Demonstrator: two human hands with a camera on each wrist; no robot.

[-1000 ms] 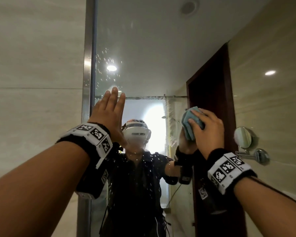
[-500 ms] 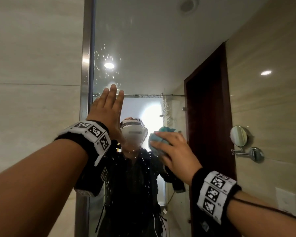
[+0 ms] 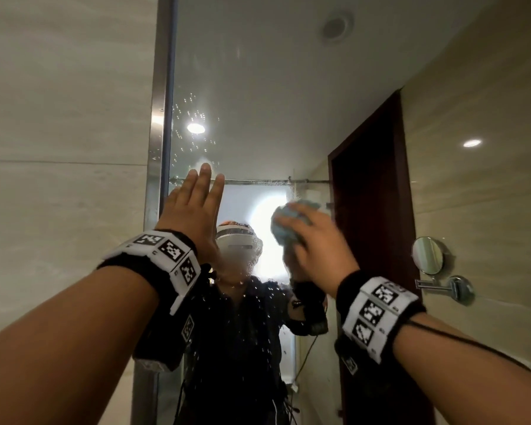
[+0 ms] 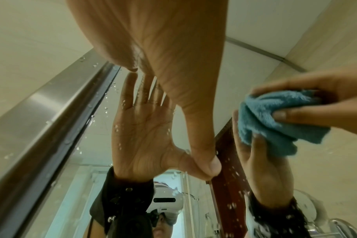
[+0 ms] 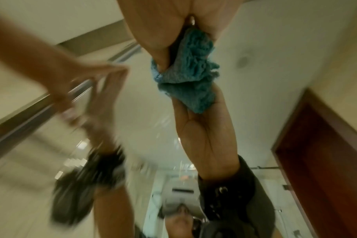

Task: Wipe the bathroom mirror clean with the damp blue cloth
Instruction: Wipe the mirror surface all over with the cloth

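The large wall mirror [image 3: 258,87] fills the middle of the head view, speckled with water drops [image 3: 193,118] near its upper left and lower centre. My left hand [image 3: 193,207] lies flat with straight fingers against the glass by the mirror's left edge; in the left wrist view my left hand [image 4: 163,56] meets its own reflection. My right hand [image 3: 313,243] grips the bunched blue cloth [image 3: 292,222] and presses it on the glass right of centre. The blue cloth [image 5: 190,80] looks blurred in the right wrist view and the blue cloth [image 4: 275,122] shows at right in the left wrist view.
A steel frame strip [image 3: 158,118] runs down the mirror's left edge beside beige wall tiles [image 3: 59,148]. A dark wooden door [image 3: 371,210] and a round swing-arm shaving mirror [image 3: 428,256] show at the right. The person's reflection stands low in the glass.
My right hand swept the cloth left and down across the glass, then back up and to the right. The left hand stayed flat on the mirror.
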